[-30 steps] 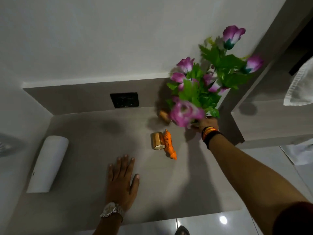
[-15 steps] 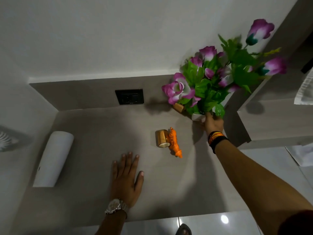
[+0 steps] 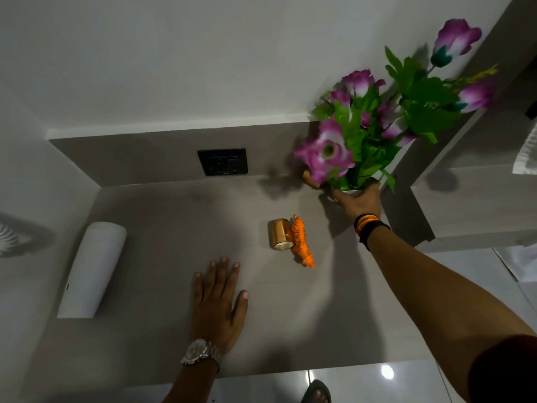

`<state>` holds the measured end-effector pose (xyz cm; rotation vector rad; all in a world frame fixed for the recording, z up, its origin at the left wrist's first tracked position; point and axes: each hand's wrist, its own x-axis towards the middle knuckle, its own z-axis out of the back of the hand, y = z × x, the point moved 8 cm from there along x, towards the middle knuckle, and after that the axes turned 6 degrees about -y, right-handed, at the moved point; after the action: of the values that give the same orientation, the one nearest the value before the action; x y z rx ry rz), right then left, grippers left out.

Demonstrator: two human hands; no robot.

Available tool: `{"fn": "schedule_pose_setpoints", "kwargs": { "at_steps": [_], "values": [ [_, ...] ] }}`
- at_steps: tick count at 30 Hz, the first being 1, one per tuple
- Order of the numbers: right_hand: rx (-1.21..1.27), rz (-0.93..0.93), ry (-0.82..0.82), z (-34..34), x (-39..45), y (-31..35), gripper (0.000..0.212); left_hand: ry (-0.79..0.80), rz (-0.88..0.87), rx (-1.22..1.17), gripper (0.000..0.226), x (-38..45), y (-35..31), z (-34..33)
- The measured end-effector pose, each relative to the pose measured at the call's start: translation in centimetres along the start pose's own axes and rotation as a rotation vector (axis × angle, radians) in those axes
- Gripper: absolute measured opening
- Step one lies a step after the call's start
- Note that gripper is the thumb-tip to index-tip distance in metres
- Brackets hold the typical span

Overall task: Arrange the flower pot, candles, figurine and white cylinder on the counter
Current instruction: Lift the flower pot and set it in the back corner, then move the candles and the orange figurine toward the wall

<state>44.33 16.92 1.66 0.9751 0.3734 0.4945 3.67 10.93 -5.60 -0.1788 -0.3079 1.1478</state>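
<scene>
My right hand (image 3: 359,200) grips the white flower pot (image 3: 353,192) at the counter's back right corner; purple flowers and green leaves (image 3: 374,123) rise above it and hide most of the pot. A gold candle (image 3: 280,234) lies on its side mid-counter, touching an orange tiger figurine (image 3: 302,241) on its right. A second candle (image 3: 310,180) peeks out behind the blooms, by the back wall. The white cylinder (image 3: 91,270) lies on its side at the left. My left hand (image 3: 216,303) rests flat on the counter (image 3: 162,228), fingers spread, holding nothing.
A black wall socket (image 3: 223,161) sits on the backsplash. A wooden shelf unit (image 3: 476,205) stands right of the counter, with a white cloth (image 3: 527,155) at the frame's edge. Glossy floor tiles and a sandalled foot (image 3: 316,394) show below the counter's front edge.
My right hand has carried the flower pot rightwards and back toward the corner, and the blooms swung upright. The left hand, candle, figurine and cylinder stayed where they were.
</scene>
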Motion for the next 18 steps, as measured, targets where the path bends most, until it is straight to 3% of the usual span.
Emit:
{"fn": "schedule_pose_setpoints", "kwargs": {
  "at_steps": [4, 9, 12, 15, 18],
  "values": [
    [0.028, 0.034, 0.036, 0.1, 0.3, 0.2, 0.078, -0.011, -0.006, -0.006, 0.064, 0.0, -0.1, 0.1],
    [-0.008, -0.041, 0.042, 0.1, 0.1, -1.1, 0.094, -0.006, -0.005, -0.002, 0.065, 0.0, -0.1, 0.0],
    [0.101, -0.085, -0.038, 1.2, -1.3, -1.6, 0.092, -0.005, -0.008, -0.015, 0.065, 0.0, -0.1, 0.1],
    [0.036, -0.072, -0.147, 1.9, -5.2, -2.1, 0.055, 0.005, 0.0, -0.02, 0.065, 0.1, -0.1, 0.2],
    [-0.152, 0.207, -0.022, -0.7, -8.5, 0.2, 0.019, 0.001, 0.002, -0.027, 0.065, 0.1, -0.2, 0.3]
  ]
}}
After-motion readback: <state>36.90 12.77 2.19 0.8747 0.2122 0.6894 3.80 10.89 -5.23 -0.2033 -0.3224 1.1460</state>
